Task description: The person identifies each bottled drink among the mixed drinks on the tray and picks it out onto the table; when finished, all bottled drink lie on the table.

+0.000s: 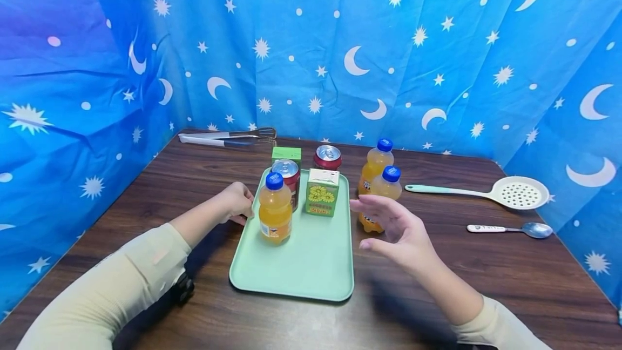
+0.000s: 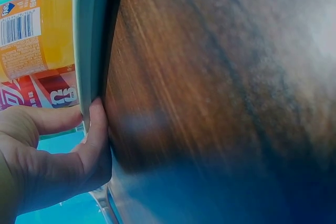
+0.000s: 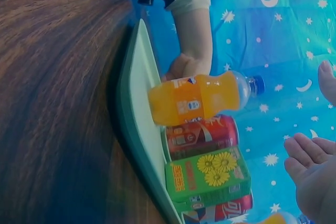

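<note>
My left hand [image 1: 237, 201] pinches the left rim of the pale green tray [image 1: 306, 269]; in the left wrist view its thumb and fingers [image 2: 96, 129] meet over that rim. On the tray stand an orange soda bottle [image 1: 275, 215] with a blue cap, a red can [image 1: 293, 177] behind it and a green drink carton [image 1: 322, 194] with yellow flowers. My right hand [image 1: 400, 231] hovers at the tray's right side, fingers and thumb apart, holding nothing. It partly covers the nearer of two more orange soda bottles [image 1: 390, 188] [image 1: 378, 162].
Toward the tray's far end are a second green carton [image 1: 286, 153] and another red can [image 1: 328, 158]. A whisk [image 1: 252, 133] and white-handled tongs lie at the back left. To the right lie a slotted skimmer [image 1: 519, 193] and a spoon [image 1: 534, 230]. A starry blue curtain [image 1: 311, 58] surrounds the table.
</note>
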Motion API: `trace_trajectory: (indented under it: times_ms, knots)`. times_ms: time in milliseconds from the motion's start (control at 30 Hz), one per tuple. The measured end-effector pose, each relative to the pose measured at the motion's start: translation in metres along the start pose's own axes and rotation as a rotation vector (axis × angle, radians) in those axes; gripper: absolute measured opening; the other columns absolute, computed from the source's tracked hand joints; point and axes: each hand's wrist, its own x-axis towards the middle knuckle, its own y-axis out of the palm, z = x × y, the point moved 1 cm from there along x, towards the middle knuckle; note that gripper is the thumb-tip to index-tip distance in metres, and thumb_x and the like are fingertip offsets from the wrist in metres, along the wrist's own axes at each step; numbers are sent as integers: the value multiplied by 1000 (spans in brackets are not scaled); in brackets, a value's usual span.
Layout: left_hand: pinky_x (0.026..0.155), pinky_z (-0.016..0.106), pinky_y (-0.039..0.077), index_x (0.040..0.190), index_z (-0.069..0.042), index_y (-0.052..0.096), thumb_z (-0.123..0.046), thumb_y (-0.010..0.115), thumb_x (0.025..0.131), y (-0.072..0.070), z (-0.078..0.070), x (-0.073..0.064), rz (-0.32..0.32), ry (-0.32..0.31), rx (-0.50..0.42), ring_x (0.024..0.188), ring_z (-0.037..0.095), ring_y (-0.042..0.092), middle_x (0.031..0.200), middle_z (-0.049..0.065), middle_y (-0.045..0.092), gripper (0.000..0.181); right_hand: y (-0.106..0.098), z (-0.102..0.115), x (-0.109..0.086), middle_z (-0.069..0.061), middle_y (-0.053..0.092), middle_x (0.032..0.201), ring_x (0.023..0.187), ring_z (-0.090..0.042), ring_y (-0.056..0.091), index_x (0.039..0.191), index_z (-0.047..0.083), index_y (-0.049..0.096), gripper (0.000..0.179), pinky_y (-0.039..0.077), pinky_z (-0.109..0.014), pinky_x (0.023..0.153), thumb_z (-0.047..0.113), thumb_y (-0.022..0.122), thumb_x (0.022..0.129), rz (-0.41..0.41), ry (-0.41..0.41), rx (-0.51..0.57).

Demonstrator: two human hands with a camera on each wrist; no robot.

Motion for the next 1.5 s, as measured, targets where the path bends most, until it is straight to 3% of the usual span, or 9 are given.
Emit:
trace_trajectory:
  times_ms: [267,367,533,867,1033,1233,1500]
  knots:
    - [61,35,58,105,9,49,16,61,78,2,0,-2,-16,1,13,85,26,58,101,19,50,30,11,0,8,-16,56,126,120,-26,49,131,1,46,65,40,-34,100,-7,75,74,44,-42,-52]
    - [61,36,58,105,9,50,17,61,78,2,-1,-3,-19,4,13,83,26,59,100,19,51,30,14,-1,12,-14,57,126,120,-24,49,131,4,48,63,40,-34,100,-4,75,75,40,-21,-68]
    - [61,35,58,103,9,50,17,60,78,2,-3,-3,-22,14,21,83,26,59,99,19,51,29,19,-5,18,-12,57,127,121,-22,49,131,2,47,64,39,-37,101,1,77,75,38,21,-50]
    - [62,35,58,106,9,50,15,60,79,1,-3,-4,-11,14,20,85,27,58,101,20,51,30,30,-9,31,-19,53,128,122,-23,48,130,0,46,63,37,-43,102,2,77,75,59,-10,-7]
    - [62,35,58,107,9,49,15,60,79,1,-3,-5,-5,8,12,86,27,57,103,20,50,31,36,-8,37,-18,53,129,122,-21,48,131,-2,46,66,39,-39,101,3,78,74,62,6,-21]
    - [62,34,58,107,10,50,15,61,78,0,-2,-4,-5,9,12,84,26,57,103,19,50,32,45,-10,44,-13,55,129,121,-17,49,132,2,47,65,39,-45,101,5,78,75,58,36,-52]
    - [62,35,58,111,10,49,16,61,78,0,-1,-4,-8,6,-3,86,26,59,105,20,50,36,55,-17,55,-3,56,128,119,-12,50,133,10,47,67,42,-35,99,16,79,75,57,118,-105]
